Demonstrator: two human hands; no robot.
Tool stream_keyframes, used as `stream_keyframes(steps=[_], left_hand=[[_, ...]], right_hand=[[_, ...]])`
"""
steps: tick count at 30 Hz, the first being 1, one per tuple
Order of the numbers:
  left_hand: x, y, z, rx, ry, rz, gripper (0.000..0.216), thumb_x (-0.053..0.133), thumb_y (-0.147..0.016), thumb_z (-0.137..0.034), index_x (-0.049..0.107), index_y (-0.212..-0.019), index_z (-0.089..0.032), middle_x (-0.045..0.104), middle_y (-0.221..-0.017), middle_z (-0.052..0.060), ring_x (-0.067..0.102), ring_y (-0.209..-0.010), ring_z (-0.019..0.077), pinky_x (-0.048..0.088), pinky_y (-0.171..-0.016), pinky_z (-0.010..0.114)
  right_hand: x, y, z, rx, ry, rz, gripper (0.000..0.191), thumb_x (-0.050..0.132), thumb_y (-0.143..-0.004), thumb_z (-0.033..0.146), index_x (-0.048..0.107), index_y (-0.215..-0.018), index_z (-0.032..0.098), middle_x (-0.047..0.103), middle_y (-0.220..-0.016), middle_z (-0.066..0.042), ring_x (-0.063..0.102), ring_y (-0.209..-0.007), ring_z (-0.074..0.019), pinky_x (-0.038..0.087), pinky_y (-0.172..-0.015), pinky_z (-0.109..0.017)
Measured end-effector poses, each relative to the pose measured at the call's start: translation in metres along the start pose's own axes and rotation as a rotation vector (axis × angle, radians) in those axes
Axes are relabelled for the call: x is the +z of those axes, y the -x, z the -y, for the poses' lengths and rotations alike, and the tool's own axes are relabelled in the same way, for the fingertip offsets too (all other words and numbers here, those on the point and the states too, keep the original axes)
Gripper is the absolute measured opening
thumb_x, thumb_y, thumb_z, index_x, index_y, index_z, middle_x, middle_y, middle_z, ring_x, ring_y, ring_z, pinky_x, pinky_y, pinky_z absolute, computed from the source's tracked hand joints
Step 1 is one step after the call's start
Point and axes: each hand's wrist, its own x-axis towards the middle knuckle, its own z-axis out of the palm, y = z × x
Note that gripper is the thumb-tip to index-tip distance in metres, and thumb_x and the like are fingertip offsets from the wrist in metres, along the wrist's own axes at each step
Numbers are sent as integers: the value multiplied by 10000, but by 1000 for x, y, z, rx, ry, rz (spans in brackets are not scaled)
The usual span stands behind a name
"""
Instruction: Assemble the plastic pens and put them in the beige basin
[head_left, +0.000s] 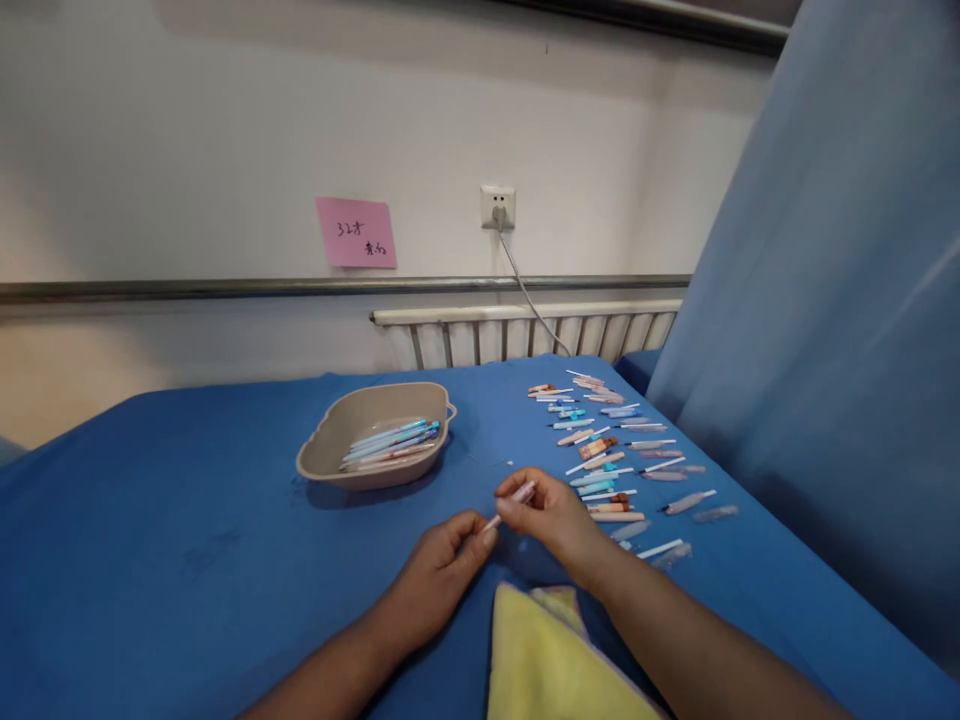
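Note:
My left hand [439, 565] pinches the lower, thin white end of a pale pink pen [525, 491]. The upper part of the same pen is gripped between the thumb and fingers of my right hand [555, 515]. Both hands are closed and close together above the blue cloth, and the fingers hide part of the pen. To the right, disassembled pen parts [597, 448] lie in rows: barrels, thin white refills and small coloured pieces. Several whole-looking pens [390, 440], blue and pinkish, rest in a beige plastic basin [322, 470] beyond my left hand.
A folded yellow cloth [547, 665] lies near my right forearm. The blue cloth [187, 600] covers the bed-like surface. Behind it are a white rail [465, 315] and a wall socket [498, 207] with a plugged cable. A blue curtain [840, 300] hangs at right.

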Motion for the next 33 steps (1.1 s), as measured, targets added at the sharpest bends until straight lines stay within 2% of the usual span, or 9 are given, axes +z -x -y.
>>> stream_keyframes(steps=[4,9,11,14,19,25,28,33], left_hand=[[1,0,-1,11,42,20,320,445,-852,-441,567,-778,-154,532,-729,-8,450,-702,138,365,-655,236],[4,0,-3,-77,227,61,328,447,-846,-474,503,-751,-165,370,-568,-68,318,-521,89,269,-494,202],[3,-1,-6,-77,269,89,318,413,-864,-467,495,-790,-168,366,-567,-72,296,-499,83,247,-476,198],[-1,0,-11,-4,132,47,283,424,-866,-432,508,-801,-169,447,-637,-43,376,-565,96,302,-526,200],[-7,5,-14,77,-221,-73,240,416,-873,-380,561,-862,-189,584,-758,-6,489,-693,144,352,-606,232],[-3,3,-8,58,-234,-69,291,386,-879,-397,560,-805,-175,569,-702,-16,490,-657,139,341,-577,231],[-2,3,-8,44,-226,-70,297,392,-872,-408,554,-790,-172,541,-664,-26,474,-628,133,325,-556,229],[-1,6,-8,37,-238,-79,271,415,-859,-403,554,-797,-179,531,-638,-30,465,-618,136,306,-549,232]], right_hand=[[2,-2,-7,54,96,-20,367,690,-644,494,496,-625,183,472,-458,66,413,-441,-89,310,-463,-229],[-9,0,5,20,33,44,328,737,-608,439,575,-658,158,514,-531,50,429,-503,-83,320,-511,-222],[-16,1,12,25,30,76,310,762,-592,402,596,-685,157,532,-564,47,436,-523,-81,319,-520,-216],[-22,1,14,36,38,61,310,742,-630,409,603,-768,169,557,-579,46,460,-515,-86,341,-513,-217],[-22,0,7,95,113,-1,344,654,-709,483,491,-634,190,469,-422,80,388,-374,-75,293,-425,-214],[-27,1,14,-40,140,78,240,726,-662,367,609,-747,176,537,-607,51,459,-541,-81,342,-522,-212],[-27,2,14,-33,150,54,300,719,-669,385,617,-871,189,549,-621,50,480,-546,-92,359,-529,-223],[-20,4,10,89,215,51,338,651,-709,493,527,-648,184,454,-420,77,380,-373,-76,281,-424,-221]])
